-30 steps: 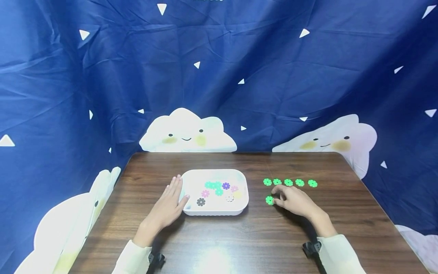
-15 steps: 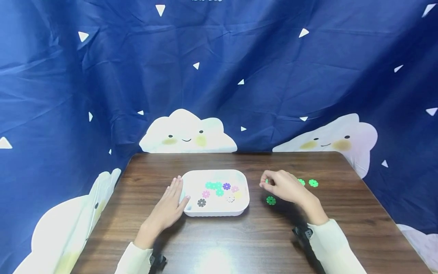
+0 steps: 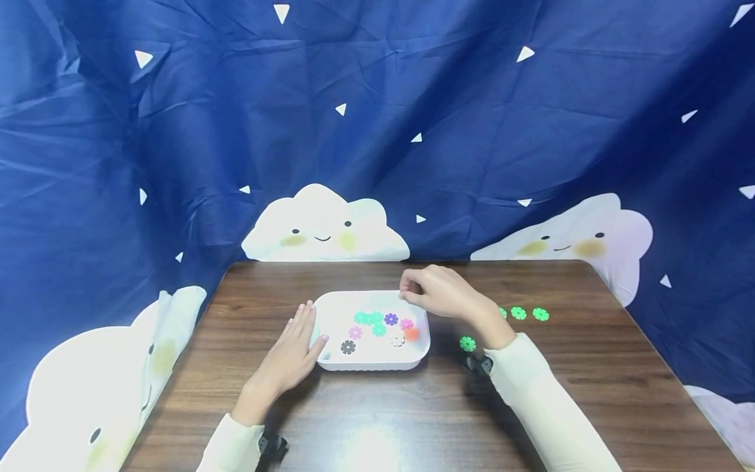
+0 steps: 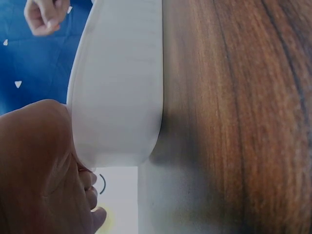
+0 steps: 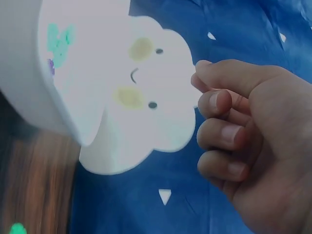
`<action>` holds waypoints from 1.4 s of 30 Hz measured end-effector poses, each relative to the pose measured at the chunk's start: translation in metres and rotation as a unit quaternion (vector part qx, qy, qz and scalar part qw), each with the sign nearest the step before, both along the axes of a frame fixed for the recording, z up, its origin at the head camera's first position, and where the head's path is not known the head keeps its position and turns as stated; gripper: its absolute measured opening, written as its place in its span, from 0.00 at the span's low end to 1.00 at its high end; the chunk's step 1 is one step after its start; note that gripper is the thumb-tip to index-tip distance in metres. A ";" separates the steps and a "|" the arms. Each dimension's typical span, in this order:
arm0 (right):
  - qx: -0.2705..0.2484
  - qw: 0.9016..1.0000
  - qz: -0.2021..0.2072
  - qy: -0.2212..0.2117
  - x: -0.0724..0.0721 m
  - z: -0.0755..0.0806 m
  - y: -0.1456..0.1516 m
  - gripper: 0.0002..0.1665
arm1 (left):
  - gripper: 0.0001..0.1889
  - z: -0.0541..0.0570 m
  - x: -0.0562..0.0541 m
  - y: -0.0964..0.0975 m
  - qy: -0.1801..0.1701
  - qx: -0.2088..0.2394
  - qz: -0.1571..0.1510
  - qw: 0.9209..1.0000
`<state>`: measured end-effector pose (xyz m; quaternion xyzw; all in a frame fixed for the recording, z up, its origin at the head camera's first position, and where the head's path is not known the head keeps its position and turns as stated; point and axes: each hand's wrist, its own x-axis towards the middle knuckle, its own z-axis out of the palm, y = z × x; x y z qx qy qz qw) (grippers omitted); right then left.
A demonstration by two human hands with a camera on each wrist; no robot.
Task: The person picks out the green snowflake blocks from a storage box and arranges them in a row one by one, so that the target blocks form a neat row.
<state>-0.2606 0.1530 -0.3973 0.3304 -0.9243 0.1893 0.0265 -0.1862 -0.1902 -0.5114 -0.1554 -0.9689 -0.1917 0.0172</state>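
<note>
My left hand (image 3: pixel 289 354) lies with fairly straight fingers along the left rim of a white plastic tray (image 3: pixel 371 365). In the left wrist view, that hand (image 4: pixel 39 161) touches the tray's side wall (image 4: pixel 119 83). My right hand (image 3: pixel 439 292) is over the tray's back right corner. Seen from the right wrist, the right hand (image 5: pixel 263 126) has curled fingers, with thumb and index tips together and no object visible between them. Several snowflake-shaped discs lie in the tray, among them a black disc (image 3: pixel 348 347), a purple disc (image 3: pixel 391 319) and an orange disc (image 3: pixel 411 334).
On the brown wooden table (image 3: pixel 366 406), right of the tray, a green disc (image 3: pixel 467 344) lies in front of a row of green discs (image 3: pixel 518 313), partly hidden by the right forearm. A blue curtain (image 3: pixel 377 131) with clouds hangs behind.
My right hand has moved left from the green discs to above the tray, leaving the front green disc on the table. The yellowish disc spot in the tray now looks orange. The left hand stays put.
</note>
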 end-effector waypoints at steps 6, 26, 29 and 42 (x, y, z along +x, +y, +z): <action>0.025 0.998 0.042 -0.024 -0.019 -0.002 -0.031 0.05 | 0.40 -0.002 0.001 0.000 0.010 0.004 0.000 1.000; 0.095 0.986 0.097 -0.101 -0.067 -0.031 -0.092 0.04 | 0.41 -0.003 -0.003 -0.002 0.006 0.002 -0.003 1.000; 0.113 0.984 0.100 -0.097 -0.069 -0.036 -0.098 0.05 | 0.41 -0.003 -0.004 -0.003 0.006 0.003 -0.005 1.000; 0.173 0.979 0.069 -0.078 -0.063 -0.051 -0.108 0.05 | 0.41 -0.003 -0.002 -0.001 0.021 0.000 -0.007 1.000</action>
